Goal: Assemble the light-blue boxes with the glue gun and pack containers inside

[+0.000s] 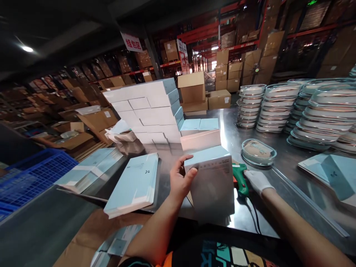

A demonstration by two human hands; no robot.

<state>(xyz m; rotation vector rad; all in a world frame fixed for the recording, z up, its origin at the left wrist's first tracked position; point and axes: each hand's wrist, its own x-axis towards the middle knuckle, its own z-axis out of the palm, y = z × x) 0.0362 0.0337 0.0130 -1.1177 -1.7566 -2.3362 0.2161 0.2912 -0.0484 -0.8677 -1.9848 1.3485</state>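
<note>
My left hand (180, 176), bare, grips a light blue carton (213, 187) at its upper left edge, thumb on the near face and fingers behind. The carton stands upright, its grey, shaded side facing me. Just right of it is a green glue gun (239, 178) with a black cord, its front partly hidden behind the carton. My right hand (259, 181), in a white glove, reaches to the gun's back end with fingers stretched out; the handle shows uncovered. Whether the fingertips touch the gun is unclear. Behind the carton a pinkish flap (200, 139) stands up.
Flat light blue cartons (135, 180) lie stacked on the left, beside a blue crate (36, 174). A wall of white boxes (150, 111) rises behind. On the right stand stacks of glass dishes (278, 105), one lidded dish (258, 151) nearer, and a metal strip (310, 200).
</note>
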